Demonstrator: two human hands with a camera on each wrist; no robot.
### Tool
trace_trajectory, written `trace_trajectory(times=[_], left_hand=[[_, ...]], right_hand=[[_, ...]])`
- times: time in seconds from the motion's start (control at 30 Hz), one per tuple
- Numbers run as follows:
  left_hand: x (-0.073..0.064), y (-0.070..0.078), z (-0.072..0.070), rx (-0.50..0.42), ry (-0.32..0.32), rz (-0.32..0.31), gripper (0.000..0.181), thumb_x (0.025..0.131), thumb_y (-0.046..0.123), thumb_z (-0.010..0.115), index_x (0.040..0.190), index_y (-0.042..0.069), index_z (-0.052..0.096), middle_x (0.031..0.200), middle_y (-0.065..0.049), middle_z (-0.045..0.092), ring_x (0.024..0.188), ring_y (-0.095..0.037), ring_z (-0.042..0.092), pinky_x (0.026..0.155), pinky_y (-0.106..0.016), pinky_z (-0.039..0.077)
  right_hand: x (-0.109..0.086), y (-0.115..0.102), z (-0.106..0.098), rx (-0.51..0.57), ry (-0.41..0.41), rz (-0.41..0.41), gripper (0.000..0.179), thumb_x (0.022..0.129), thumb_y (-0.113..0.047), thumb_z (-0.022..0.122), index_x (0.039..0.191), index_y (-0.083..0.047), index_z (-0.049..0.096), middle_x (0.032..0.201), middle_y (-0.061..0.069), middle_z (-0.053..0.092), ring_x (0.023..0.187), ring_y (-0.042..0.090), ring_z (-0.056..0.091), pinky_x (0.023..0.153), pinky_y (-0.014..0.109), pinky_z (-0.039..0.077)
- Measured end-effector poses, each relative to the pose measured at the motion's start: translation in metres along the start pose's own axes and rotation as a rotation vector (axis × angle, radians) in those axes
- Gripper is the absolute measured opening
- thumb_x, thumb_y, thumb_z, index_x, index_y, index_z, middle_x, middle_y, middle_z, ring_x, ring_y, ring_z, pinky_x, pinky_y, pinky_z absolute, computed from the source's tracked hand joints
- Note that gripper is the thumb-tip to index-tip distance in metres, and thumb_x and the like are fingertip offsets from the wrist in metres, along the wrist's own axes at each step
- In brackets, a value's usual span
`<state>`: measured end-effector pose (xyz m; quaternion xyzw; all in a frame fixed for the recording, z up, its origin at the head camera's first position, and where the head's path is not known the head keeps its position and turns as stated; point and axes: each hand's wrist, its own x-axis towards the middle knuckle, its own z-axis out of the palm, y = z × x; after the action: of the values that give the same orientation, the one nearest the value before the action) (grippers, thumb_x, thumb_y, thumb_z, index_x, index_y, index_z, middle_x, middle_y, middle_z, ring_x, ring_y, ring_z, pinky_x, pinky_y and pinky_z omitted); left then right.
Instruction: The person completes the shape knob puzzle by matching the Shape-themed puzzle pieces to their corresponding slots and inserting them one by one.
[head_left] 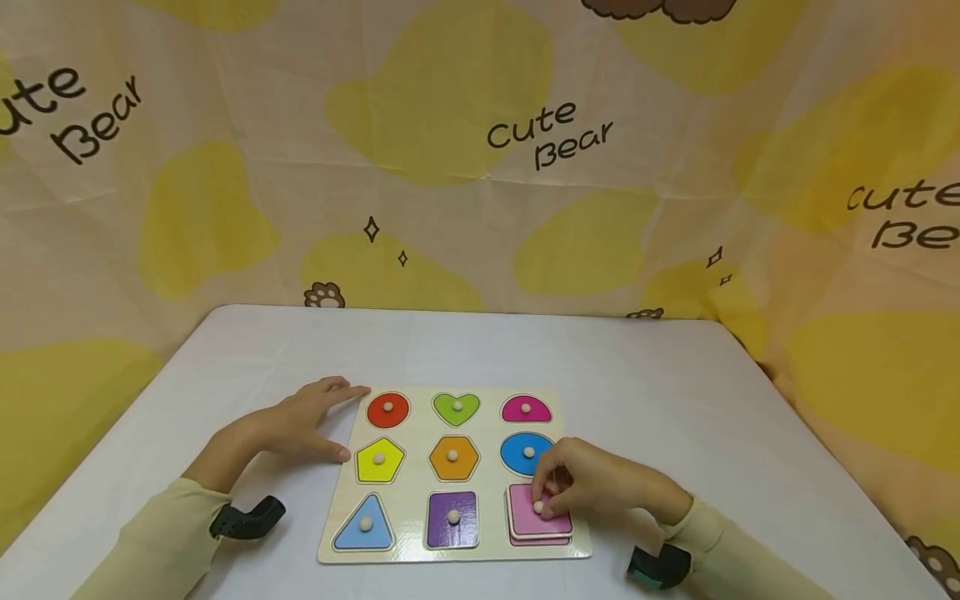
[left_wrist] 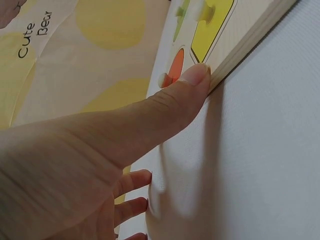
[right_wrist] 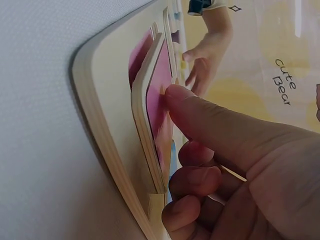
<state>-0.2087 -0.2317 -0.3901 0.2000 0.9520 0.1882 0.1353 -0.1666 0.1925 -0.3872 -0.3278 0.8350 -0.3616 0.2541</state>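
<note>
A wooden shape puzzle board [head_left: 412,533] lies on the white table. My right hand [head_left: 592,479] pinches the small knob of a pink square puzzle piece [head_left: 528,517]. In the right wrist view the pink piece [right_wrist: 156,107] sits tilted and raised over its pink recess [right_wrist: 139,57], not flush with the board. At the board's left side my left hand [head_left: 303,421] is spread, fingers mostly straight. Its thumb [left_wrist: 175,102] touches the board edge near the yellow pentagon [left_wrist: 212,30], and its index fingertip reaches the upper left corner.
Several other knobbed pieces lie in the board, among them a red circle [head_left: 378,417], an orange hexagon [head_left: 453,471], a purple square [head_left: 453,533] and a blue triangle [head_left: 363,542]. Behind the table [head_left: 465,342] hangs a patterned yellow cloth [head_left: 450,100].
</note>
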Motion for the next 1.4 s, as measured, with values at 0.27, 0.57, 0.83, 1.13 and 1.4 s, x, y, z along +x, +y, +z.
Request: trace_trajectory(times=[0.27, 0.57, 0.83, 1.13, 1.4], left_hand=[[0.0016, -0.0011, 0.0006, 0.008, 0.001, 0.003, 0.091, 0.074, 0.044, 0.085, 0.152, 0.018, 0.045, 0.155, -0.029, 0.037, 0.14, -0.054, 0.034, 0.107, -0.076, 0.037], [0.0024, -0.0025, 0.0004, 0.015, 0.001, -0.005, 0.092, 0.074, 0.045, 0.085, 0.153, 0.02, 0.044, 0.156, -0.029, 0.035, 0.141, -0.055, 0.033, 0.106, -0.077, 0.037], [0.0024, -0.0014, 0.001, 0.01, 0.004, 0.005, 0.091, 0.074, 0.043, 0.085, 0.152, 0.017, 0.045, 0.155, -0.03, 0.037, 0.14, -0.055, 0.035, 0.107, -0.076, 0.037], [0.0023, -0.0023, 0.0009, 0.011, 0.01, 0.027, 0.091, 0.074, 0.043, 0.085, 0.152, 0.016, 0.045, 0.153, -0.031, 0.038, 0.139, -0.055, 0.036, 0.107, -0.075, 0.037], [0.0023, -0.0035, 0.001, 0.009, 0.008, 0.03, 0.091, 0.075, 0.043, 0.085, 0.152, 0.015, 0.045, 0.153, -0.031, 0.038, 0.139, -0.055, 0.035, 0.107, -0.076, 0.036]], right_hand=[[0.0001, 0.0007, 0.0022, 0.023, -0.023, -0.006, 0.006, 0.085, -0.017, 0.081, 0.089, -0.015, 0.078, 0.068, -0.007, 0.056, 0.066, -0.002, 0.05, 0.057, 0.012, 0.042], [0.0007, -0.001, 0.0047, 0.023, -0.022, -0.018, 0.006, 0.085, -0.016, 0.082, 0.088, -0.013, 0.077, 0.067, -0.009, 0.054, 0.066, -0.002, 0.048, 0.058, 0.011, 0.04], [0.0009, 0.0007, 0.0064, 0.03, -0.023, -0.016, 0.006, 0.085, -0.016, 0.082, 0.088, -0.013, 0.077, 0.067, -0.009, 0.053, 0.065, -0.002, 0.048, 0.057, 0.011, 0.039], [0.0019, 0.0007, 0.0056, 0.033, -0.04, -0.023, 0.007, 0.085, -0.016, 0.082, 0.089, -0.013, 0.077, 0.068, -0.009, 0.054, 0.066, -0.003, 0.048, 0.058, 0.011, 0.04], [0.0034, 0.0032, 0.0069, 0.057, -0.049, -0.022, 0.007, 0.085, -0.016, 0.081, 0.089, -0.012, 0.077, 0.068, -0.008, 0.055, 0.066, -0.003, 0.049, 0.059, 0.011, 0.041]])
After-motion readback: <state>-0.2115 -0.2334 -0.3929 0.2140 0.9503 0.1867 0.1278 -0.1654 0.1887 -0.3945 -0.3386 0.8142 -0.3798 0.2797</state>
